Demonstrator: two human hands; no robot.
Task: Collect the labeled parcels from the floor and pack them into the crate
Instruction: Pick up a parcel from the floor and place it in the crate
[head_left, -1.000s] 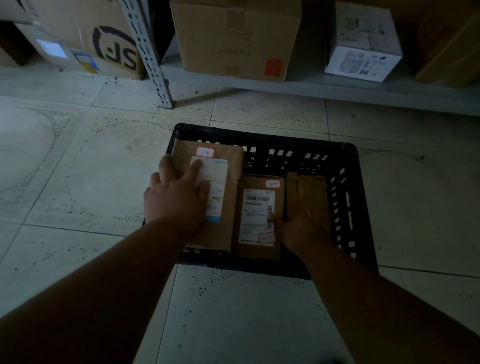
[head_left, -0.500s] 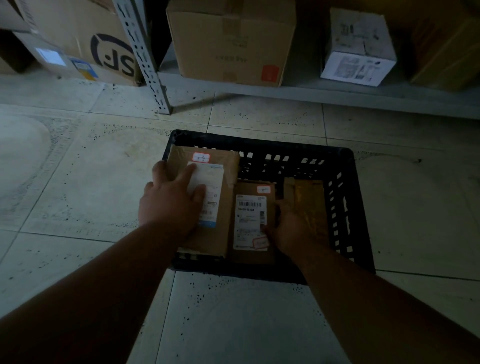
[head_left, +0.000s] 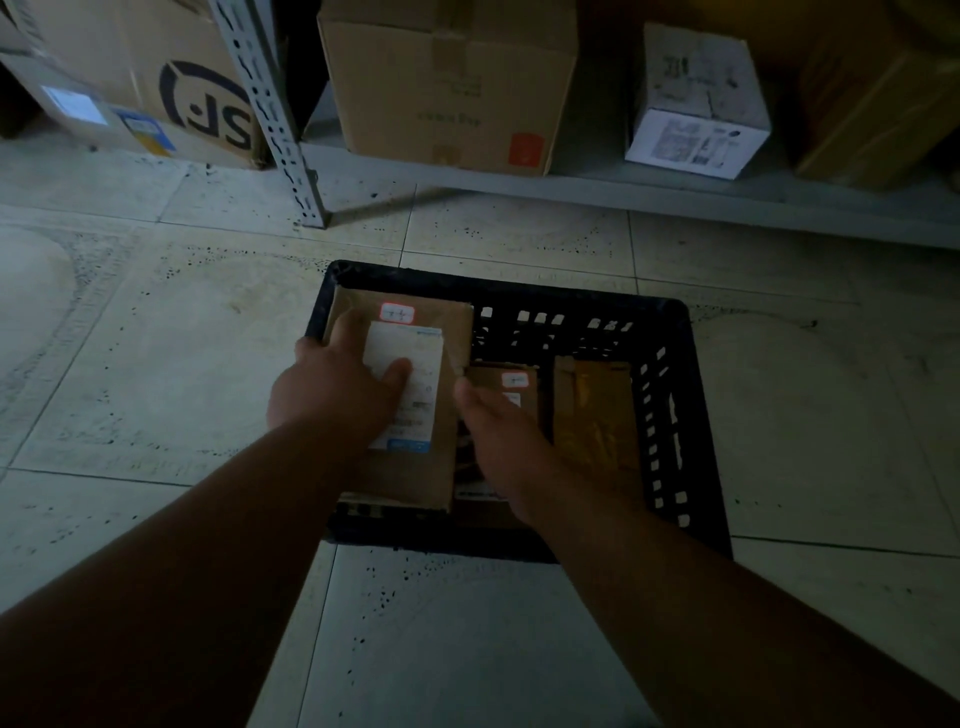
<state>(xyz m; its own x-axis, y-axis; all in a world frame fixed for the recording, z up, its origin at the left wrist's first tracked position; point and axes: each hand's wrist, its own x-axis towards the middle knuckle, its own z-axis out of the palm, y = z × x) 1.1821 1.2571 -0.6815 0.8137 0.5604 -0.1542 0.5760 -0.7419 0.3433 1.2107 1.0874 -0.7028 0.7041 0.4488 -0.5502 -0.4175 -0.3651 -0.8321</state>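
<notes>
A black slatted crate (head_left: 670, 415) stands on the tiled floor in front of me. A large brown parcel (head_left: 452, 415) with a white shipping label lies at its left side; my left hand (head_left: 332, 389) rests flat on top of it, thumb on the label. My right hand (head_left: 498, 431) reaches in over the middle parcel (head_left: 511, 382), a smaller brown one with a small white sticker, and covers most of it; its fingers are hidden below. A third brown taped parcel (head_left: 592, 421) lies at the right side of the crate.
A metal shelf upright (head_left: 270, 109) stands behind the crate. Large cardboard boxes (head_left: 447, 83) and a white box (head_left: 698, 104) sit on the low shelf. Another box with a dark logo (head_left: 156, 78) stands on the floor at the left.
My right hand has moved left from the right parcel to over the middle parcel, now hiding its label. My left hand stays on the large parcel.
</notes>
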